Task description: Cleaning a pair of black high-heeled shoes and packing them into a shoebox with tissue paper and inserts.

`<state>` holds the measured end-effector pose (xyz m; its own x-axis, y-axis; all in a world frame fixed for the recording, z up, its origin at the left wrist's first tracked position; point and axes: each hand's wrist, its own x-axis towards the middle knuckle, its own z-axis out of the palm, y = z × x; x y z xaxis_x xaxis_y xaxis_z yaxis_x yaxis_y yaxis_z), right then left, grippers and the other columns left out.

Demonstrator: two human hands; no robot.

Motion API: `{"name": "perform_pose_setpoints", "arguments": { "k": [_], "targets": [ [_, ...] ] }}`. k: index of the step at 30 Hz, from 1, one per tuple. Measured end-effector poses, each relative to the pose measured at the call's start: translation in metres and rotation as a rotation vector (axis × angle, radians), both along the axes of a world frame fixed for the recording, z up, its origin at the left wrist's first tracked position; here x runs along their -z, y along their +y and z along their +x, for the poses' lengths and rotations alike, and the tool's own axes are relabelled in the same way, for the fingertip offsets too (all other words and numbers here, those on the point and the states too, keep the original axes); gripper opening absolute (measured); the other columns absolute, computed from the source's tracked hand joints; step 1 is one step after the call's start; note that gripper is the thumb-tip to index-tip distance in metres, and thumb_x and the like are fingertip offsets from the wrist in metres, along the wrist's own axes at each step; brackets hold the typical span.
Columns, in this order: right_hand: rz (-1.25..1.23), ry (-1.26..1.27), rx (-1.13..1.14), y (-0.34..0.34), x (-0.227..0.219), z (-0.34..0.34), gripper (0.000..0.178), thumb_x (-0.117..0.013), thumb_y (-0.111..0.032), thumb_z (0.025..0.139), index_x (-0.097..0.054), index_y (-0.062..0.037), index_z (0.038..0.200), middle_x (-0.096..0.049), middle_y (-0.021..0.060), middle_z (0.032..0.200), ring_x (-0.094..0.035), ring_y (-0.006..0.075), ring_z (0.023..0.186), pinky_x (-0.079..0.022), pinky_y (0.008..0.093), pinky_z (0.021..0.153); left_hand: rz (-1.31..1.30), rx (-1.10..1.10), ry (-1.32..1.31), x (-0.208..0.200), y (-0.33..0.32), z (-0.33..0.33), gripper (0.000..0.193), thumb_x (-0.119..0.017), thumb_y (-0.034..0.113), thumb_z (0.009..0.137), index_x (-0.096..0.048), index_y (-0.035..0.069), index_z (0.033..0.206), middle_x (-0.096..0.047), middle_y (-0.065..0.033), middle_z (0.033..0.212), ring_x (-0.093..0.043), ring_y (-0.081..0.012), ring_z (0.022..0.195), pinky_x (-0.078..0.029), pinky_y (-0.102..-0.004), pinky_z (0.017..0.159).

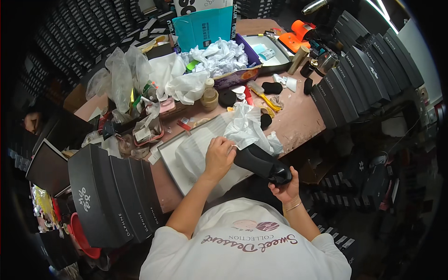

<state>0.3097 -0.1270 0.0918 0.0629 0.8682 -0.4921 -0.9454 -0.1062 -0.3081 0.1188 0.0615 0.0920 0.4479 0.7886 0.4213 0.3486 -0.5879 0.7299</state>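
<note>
A black boot [259, 162] is held at a slant above the near side of the table. My right hand [285, 186] is closed round its glossy end. Crumpled white tissue paper [243, 125] bunches at the boot's other end. There my left hand [220, 157] is closed, fingertips pinching an edge of white paper beside the boot; the exact grip is partly hidden. Beneath my left hand and forearm lies a shallow open box [173, 161] with a white inside, and a sheet of thin white wrapping [192, 151] spreads over it.
Dark shoe boxes stand in rows at the left [100, 200] and right [343, 93]. A purple carton [254, 56] of crumpled paper sits at the back. Nearby are a yellow-handled brush [270, 103], a capped bottle [209, 99], an orange tape dispenser [295, 42] and clear plastic bags [122, 74].
</note>
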Motion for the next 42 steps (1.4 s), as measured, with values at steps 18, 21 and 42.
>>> {"name": "perform_pose_setpoints", "arguments": {
  "k": [18,21,42],
  "targets": [
    [0.229,-0.261,-0.175,-0.014,-0.006,0.018,0.071,-0.057,-0.061,0.082,-0.06,0.0009,0.116,-0.066,0.02,0.097,-0.062,0.0335,0.062,-0.048,0.0325,0.045,-0.633,-0.074,-0.274,0.029,0.042,0.016,0.021,-0.056,0.015,0.088,-0.062,0.0,0.102,-0.063,-0.0114,0.096,-0.062,-0.0261,0.087,-0.047,-0.0372,0.078],
    [0.259,-0.313,-0.215,-0.009,-0.014,0.015,0.072,-0.062,-0.057,0.08,-0.059,0.0052,0.116,-0.066,0.0214,0.099,-0.065,0.034,0.067,-0.052,0.0348,0.049,-1.113,-0.068,-0.737,0.054,0.021,0.012,0.029,-0.057,0.02,0.09,-0.058,0.003,0.114,-0.063,-0.0065,0.101,-0.061,-0.0223,0.093,-0.048,-0.0376,0.084],
    [0.442,-2.639,-0.768,0.234,0.152,0.155,0.063,-0.065,-0.003,0.07,-0.048,-0.0081,0.13,-0.056,0.0185,0.124,-0.048,0.0368,0.121,-0.04,0.0429,0.103,-1.63,-0.078,-0.459,0.036,0.049,-0.004,0.069,-0.066,0.042,0.087,-0.043,-0.003,0.133,-0.059,-0.0151,0.117,-0.061,-0.0198,0.104,-0.054,-0.0322,0.083]
  ]
}}
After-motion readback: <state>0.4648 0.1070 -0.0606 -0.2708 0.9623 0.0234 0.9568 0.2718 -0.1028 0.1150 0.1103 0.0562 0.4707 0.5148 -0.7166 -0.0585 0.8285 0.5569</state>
